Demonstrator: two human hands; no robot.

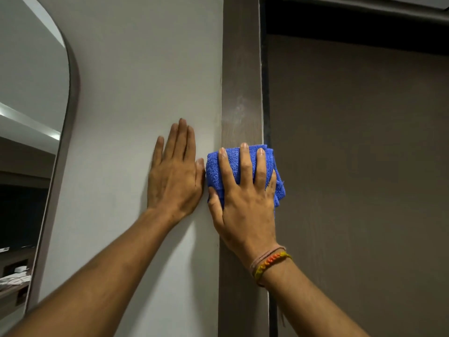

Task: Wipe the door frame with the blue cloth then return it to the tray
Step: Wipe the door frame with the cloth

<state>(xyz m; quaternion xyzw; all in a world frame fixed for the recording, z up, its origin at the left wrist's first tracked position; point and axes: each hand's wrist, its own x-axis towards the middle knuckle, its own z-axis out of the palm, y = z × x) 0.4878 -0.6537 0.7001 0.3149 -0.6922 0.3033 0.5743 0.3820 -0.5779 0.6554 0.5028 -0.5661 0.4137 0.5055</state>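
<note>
The brown wooden door frame (241, 69) runs vertically through the middle of the head view, with a pale dusty smear above the hands. A folded blue cloth (215, 170) is pressed flat against the frame under my right hand (245, 198), whose fingers spread over it. My left hand (175, 176) lies flat on the white wall (145, 69) just left of the frame, fingers together and holding nothing. The tray is not in view.
A brown door (359, 178) fills the right side, with the frame's dark top rail (352, 18) above it. An arched mirror (31, 132) with a brown rim hangs on the wall at the left.
</note>
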